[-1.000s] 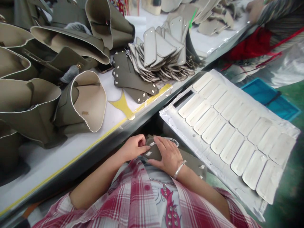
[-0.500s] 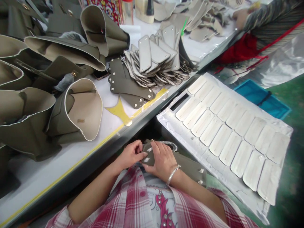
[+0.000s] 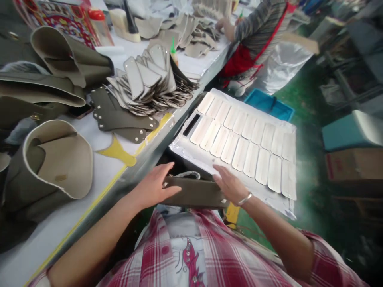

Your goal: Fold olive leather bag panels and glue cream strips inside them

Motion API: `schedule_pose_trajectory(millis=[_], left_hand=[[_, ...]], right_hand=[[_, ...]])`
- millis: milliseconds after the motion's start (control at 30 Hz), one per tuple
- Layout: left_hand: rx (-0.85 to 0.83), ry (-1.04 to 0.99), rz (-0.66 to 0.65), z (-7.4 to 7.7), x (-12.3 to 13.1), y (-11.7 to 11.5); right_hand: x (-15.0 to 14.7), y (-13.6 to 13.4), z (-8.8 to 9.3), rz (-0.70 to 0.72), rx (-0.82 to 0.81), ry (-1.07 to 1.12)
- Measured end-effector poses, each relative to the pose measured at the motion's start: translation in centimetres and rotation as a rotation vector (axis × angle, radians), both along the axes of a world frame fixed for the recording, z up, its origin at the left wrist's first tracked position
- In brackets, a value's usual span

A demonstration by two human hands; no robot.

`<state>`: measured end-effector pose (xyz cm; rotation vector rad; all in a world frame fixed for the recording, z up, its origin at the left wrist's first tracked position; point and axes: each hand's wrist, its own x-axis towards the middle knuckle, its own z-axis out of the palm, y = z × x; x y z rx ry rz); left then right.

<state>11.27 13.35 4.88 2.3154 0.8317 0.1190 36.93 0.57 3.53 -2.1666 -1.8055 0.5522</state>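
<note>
In front of my body lies a long olive-brown leather-look panel (image 3: 194, 192) with small white squares at its ends. My left hand (image 3: 157, 184) is at the panel's left end, fingers stretched and thumb apart across its surface. At the right end is my right hand (image 3: 231, 184), with a bracelet on the wrist and its fingers extended, seemingly touching the edge. Behind the panel a loop in clear plastic wrap (image 3: 188, 174) shows; what it belongs to is mostly hidden.
On the left table stand olive bags (image 3: 56, 159), a yellow piece (image 3: 118, 151) and a pile of pale and olive panels (image 3: 143, 83). A white board (image 3: 194, 153) with rows of pale strips lies ahead right. A co-worker's sleeve (image 3: 254, 26) and a blue bin (image 3: 269, 104) are beyond.
My hands, together at the panel's left end before, are now apart at its two ends. The panel has turned more level across my body. My view has swung right.
</note>
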Motion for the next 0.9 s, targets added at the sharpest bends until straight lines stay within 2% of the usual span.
schedule_pose_trajectory(millis=[100,200,300,433,567,633,700,767,833,900], left_hand=[[0.219,0.068,-0.243,-0.8,3.9,-2.4],[0.323,0.159,-0.344,-2.2,5.3,-3.7],[0.354,0.189,-0.372,-2.8,5.1,-3.4],[0.354,0.223,-0.367,-2.6,5.2,-2.9],[0.369,0.203,-0.360,-2.4,5.4,-3.3],[0.386,0.148,-0.391,-2.4,5.0,-3.5],[0.405,0.108,-0.430,-2.2,4.5,-3.6],[0.413,0.117,-0.444,-2.1,4.1,-3.6],[0.401,0.154,-0.432,-1.9,4.0,-3.7],[0.383,0.184,-0.424,-1.8,4.1,-3.8]], right_hand=[[-1.4,-0.7,-1.4,0.053,-0.118,-0.092],[-3.1,-0.5,-2.0,0.025,-0.194,-0.193],[-3.6,-0.2,-2.1,0.010,-0.223,-0.234],[-3.2,0.1,-2.3,0.006,-0.218,-0.245],[-2.7,-0.6,-1.9,0.015,-0.177,-0.198],[-2.4,-1.4,-1.5,0.091,-0.079,-0.130],[-2.2,-2.3,-1.2,0.235,0.034,-0.065],[-2.2,-3.0,-1.2,0.366,0.080,-0.037],[-2.4,-3.2,-1.5,0.401,0.069,-0.049],[-2.7,-3.2,-1.8,0.370,0.060,-0.069]])
